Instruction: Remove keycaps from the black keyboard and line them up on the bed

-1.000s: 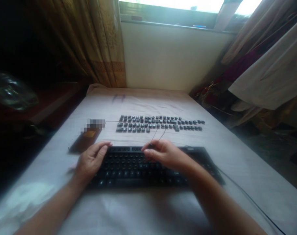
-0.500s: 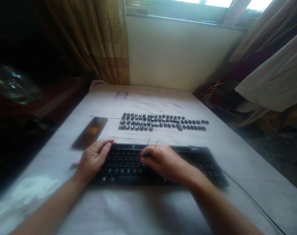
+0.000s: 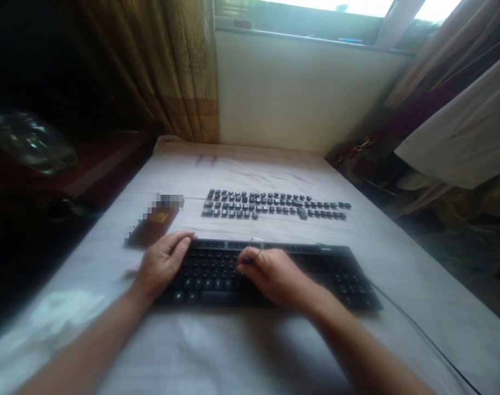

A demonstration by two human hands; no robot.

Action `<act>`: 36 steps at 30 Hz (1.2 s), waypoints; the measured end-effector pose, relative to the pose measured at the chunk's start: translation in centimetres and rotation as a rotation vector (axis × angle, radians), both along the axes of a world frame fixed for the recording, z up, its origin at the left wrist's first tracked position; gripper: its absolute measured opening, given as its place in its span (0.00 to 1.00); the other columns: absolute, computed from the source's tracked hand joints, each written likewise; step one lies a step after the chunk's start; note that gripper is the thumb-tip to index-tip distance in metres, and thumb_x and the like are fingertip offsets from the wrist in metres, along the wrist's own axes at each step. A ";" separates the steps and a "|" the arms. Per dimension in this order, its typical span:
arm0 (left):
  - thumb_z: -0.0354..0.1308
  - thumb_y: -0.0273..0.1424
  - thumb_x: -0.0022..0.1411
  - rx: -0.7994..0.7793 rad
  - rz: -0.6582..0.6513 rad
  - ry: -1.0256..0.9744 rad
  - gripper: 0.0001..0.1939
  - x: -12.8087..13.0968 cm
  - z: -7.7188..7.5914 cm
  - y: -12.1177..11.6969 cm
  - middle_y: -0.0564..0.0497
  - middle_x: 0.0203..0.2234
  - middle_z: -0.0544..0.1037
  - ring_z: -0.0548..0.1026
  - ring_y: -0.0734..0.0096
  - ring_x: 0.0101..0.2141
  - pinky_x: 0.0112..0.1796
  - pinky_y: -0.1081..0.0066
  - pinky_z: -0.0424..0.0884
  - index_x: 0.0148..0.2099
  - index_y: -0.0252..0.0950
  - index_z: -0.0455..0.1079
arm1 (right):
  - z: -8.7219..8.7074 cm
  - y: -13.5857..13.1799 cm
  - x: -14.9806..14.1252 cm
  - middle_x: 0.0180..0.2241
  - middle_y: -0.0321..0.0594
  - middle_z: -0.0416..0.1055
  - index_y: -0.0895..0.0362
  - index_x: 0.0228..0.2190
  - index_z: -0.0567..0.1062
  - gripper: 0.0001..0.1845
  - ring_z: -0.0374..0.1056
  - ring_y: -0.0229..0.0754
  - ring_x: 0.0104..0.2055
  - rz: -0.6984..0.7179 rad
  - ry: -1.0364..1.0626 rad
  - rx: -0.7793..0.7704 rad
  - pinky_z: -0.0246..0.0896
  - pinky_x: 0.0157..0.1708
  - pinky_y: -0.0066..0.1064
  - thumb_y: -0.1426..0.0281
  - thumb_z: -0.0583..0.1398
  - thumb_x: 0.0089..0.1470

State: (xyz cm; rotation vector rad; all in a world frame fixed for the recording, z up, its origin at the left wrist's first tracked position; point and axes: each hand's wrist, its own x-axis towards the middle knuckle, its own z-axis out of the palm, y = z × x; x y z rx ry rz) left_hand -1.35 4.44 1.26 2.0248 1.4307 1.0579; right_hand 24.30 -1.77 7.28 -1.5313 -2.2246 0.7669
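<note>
A black keyboard (image 3: 220, 298) lies flat across the cloth in front of me, its upper rows bare of keycaps and its lower rows still capped. My left hand (image 3: 163, 263) grips the keyboard's left end, thumb near the top corner. Over the middle of the keys, my right hand (image 3: 270, 271) pinches a wire keycap puller (image 3: 258, 240); its thin loop sticks up above the fingers. Whether the puller's lower end touches a key is hidden by the hand. Behind the keyboard, several loose keycaps (image 3: 270, 201) are laid out in rows.
A brown phone (image 3: 153, 225), partly pixelated, lies left of the keyboard. The keyboard cable (image 3: 422, 332) runs off to the lower right. Whitish crumpled material (image 3: 60, 312) is at the left. Patterned curtain (image 3: 187, 71) and wall stand behind the cloth-covered surface (image 3: 274, 159).
The view has shifted slightly. My right hand keeps its pinch on the puller, whose wire loop now sits a little lower and leans differently. My left hand stays on the keyboard.
</note>
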 end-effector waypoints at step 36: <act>0.49 0.44 0.67 0.109 -0.040 0.109 0.20 0.2 0.3 -0.1 0.47 0.41 0.83 0.80 0.59 0.44 0.48 0.63 0.74 0.45 0.38 0.77 | -2.5 0.3 1.1 0.28 0.40 0.78 0.56 0.31 0.71 0.21 0.73 0.40 0.28 -0.333 0.855 -0.137 0.70 0.31 0.32 0.50 0.62 0.53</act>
